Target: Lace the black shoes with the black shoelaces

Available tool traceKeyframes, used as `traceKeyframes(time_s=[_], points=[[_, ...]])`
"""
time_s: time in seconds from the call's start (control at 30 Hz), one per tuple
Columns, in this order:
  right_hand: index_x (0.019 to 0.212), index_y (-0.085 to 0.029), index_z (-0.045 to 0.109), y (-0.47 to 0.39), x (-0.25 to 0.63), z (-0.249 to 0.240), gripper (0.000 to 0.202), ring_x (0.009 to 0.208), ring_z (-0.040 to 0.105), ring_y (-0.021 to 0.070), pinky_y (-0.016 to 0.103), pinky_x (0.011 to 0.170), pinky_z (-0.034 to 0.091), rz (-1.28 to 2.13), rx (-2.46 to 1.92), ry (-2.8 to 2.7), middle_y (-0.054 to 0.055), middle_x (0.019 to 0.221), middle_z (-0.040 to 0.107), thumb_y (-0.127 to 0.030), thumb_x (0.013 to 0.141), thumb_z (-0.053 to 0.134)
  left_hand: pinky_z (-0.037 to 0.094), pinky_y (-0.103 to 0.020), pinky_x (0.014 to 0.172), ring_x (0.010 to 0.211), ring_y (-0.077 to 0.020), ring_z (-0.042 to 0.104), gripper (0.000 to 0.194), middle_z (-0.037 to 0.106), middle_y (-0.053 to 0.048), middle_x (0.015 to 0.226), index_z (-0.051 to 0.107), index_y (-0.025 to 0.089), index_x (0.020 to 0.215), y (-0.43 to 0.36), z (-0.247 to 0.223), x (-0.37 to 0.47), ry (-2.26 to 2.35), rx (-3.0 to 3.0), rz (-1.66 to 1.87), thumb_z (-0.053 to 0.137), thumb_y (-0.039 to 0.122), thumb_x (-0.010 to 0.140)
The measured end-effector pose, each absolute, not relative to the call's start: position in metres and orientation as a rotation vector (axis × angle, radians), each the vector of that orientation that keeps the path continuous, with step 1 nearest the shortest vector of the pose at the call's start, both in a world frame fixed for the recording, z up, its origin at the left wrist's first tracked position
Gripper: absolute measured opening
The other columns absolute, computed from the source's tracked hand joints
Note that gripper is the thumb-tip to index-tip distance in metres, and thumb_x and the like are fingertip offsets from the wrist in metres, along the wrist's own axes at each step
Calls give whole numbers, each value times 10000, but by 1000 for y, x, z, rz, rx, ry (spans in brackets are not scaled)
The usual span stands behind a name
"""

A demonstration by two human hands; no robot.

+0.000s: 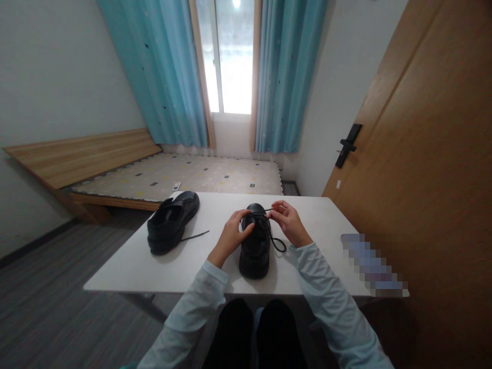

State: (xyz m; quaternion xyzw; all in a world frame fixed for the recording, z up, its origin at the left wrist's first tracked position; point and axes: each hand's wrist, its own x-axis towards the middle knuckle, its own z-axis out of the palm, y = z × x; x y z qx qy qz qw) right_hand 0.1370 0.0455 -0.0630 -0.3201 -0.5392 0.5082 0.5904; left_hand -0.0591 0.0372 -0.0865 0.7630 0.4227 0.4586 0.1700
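Note:
A black shoe (254, 256) stands on the white table in front of me, its toe pointing away and its heel towards me. My left hand (236, 228) rests around the left side of this shoe, thumb over the opening and fingers by the laces. With thumb and fingertips pinched, my right hand (286, 220) grips a thin black shoelace (264, 210) just right of the toe. A loop of lace (280, 246) hangs beside the shoe on the right. The second black shoe (169, 223) sits further left, with a lace end (198, 235) lying on the table.
The white table (126, 264) carries both shoes. A blurred-out flat item (371, 264) lies along its right edge. Beyond stands a bed (215, 171) with a small white object (176, 186) on it. A wooden door (418, 154) is at the right.

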Motion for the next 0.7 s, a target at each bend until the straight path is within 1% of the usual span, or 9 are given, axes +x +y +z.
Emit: traceKeyframes(time_s=[0.1,0.2,0.3,0.43,0.57,0.7], points=[[869,-209,531,44,137,-58,318,657,603,117,309,715,513,1215,-715,-1163,-28,759,595,-298,649,744,441,-417,983,1094,-227,567,337,607,-99,1146,563,179,1138,37,-87,-59,1209,2176,1305,579,267,813],[865,-221,528,43,139,-55,319,629,578,104,296,667,518,1201,-698,-1103,-14,818,626,-274,634,741,446,-415,974,1083,-227,571,337,605,-100,1136,561,181,1141,37,-87,-59,1211,2170,1299,574,274,818],[868,-222,533,44,140,-55,314,596,556,92,275,615,507,1187,-693,-1074,9,872,671,-251,629,734,445,-410,977,1090,-228,568,340,603,-104,1138,559,175,1145,37,-87,-59,1208,2168,1298,570,286,824],[914,-219,542,44,141,-56,328,548,539,86,252,529,481,1139,-728,-1073,33,913,706,-259,644,725,450,-412,973,1090,-231,571,338,605,-98,1139,564,187,1140,37,-88,-59,1221,2166,1302,576,296,820],[927,-198,552,45,141,-56,360,443,478,59,194,395,364,1118,-772,-1038,35,833,726,-272,632,744,448,-414,976,1098,-234,570,338,605,-97,1143,564,187,1141,37,-87,-59,1227,2167,1297,575,291,820],[880,-179,553,45,141,-55,332,347,313,18,175,325,199,1088,-809,-1016,26,715,721,-293,638,750,461,-413,957,1073,-232,583,346,604,-107,1143,560,175,1149,36,-87,-59,1226,2166,1289,575,280,819]])
